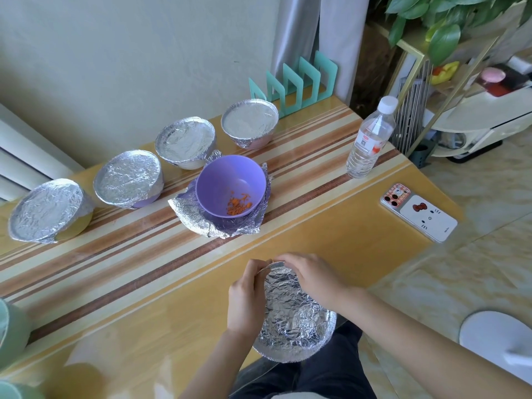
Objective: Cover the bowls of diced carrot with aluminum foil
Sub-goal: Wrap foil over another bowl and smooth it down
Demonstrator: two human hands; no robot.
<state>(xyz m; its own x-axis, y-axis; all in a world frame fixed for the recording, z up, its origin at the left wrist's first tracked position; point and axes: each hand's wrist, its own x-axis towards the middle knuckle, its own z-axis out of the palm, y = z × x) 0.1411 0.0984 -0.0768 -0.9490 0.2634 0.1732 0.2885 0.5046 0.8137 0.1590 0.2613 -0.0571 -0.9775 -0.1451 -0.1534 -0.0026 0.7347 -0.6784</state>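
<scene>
An uncovered purple bowl [230,185] with a little diced carrot [239,205] stands mid-table on a crumpled foil sheet [195,218]. Behind it runs a row of several foil-covered bowls, from the leftmost [46,211] to the far one [250,122]. At the table's near edge, a bowl-shaped, crinkled piece of aluminum foil [293,315] is held between both hands. My left hand [244,300] grips its left side and my right hand [311,279] pinches its far rim from the right.
A water bottle [370,139] stands at the right of the table and a phone [419,211] lies near the right edge. A teal file rack [293,82] sits at the back. Green bowls [11,329] show at the left edge.
</scene>
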